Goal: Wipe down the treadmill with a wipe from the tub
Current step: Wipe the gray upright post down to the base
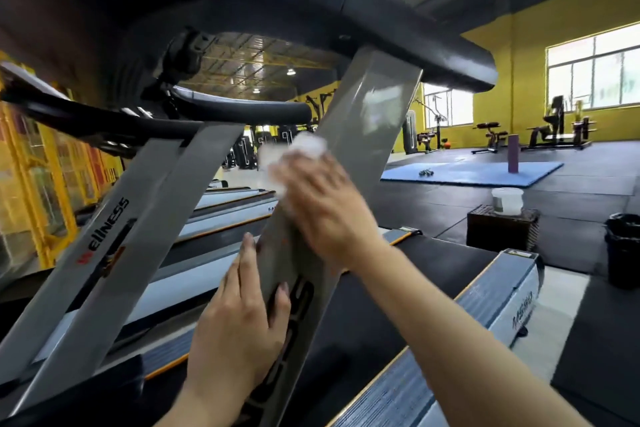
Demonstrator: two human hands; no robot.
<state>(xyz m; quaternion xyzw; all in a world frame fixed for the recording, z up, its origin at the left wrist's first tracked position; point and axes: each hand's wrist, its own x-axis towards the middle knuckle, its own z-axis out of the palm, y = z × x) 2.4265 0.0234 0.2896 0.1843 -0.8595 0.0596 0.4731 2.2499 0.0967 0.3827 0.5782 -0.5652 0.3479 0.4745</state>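
The landmark was the slanted grey metal upright of the treadmill (360, 135), running from the belt deck up to the black padded handrail (398, 28).

The right hand (325, 208) lay against the front face of that upright, about mid-height, w/ the crumpled white wipe (304, 149) bunched under and past its fingertips. Fingers looked curled over the wipe, pressing it to the metal; blur hid the exact finger positions. The left hand (239, 326) sat lower on the same upright, palm flat on its left edge, fingers straight, thumb across the black lettering, holding nothing, prob. just bracing.

The white plastic wipe tub (507, 201) stood well to the right of the upright, on a dark woven box (502, 229), w/ a black bin (623, 246) further right. A second grey upright marked "Wellness" (104, 229) stood left of the landmark.

Risks, as I judged them:
- Wipe was wadded, not spread, so contact area was small; streaks or missed strips likely, esp. along the upright's edges.
- Only part of the wipe seemed under the fingers; a quick stroke could let it slip out and drop onto the black belt (398, 288) below the upright.
- Upper stretch near the handrail showed glare, so can't tell wet from dry there; easy to skip.
- Left palm resting on the lower face could re-smudge that area or block it from being wiped.
- Tub was well out of reach if a fresh wipe was needed.
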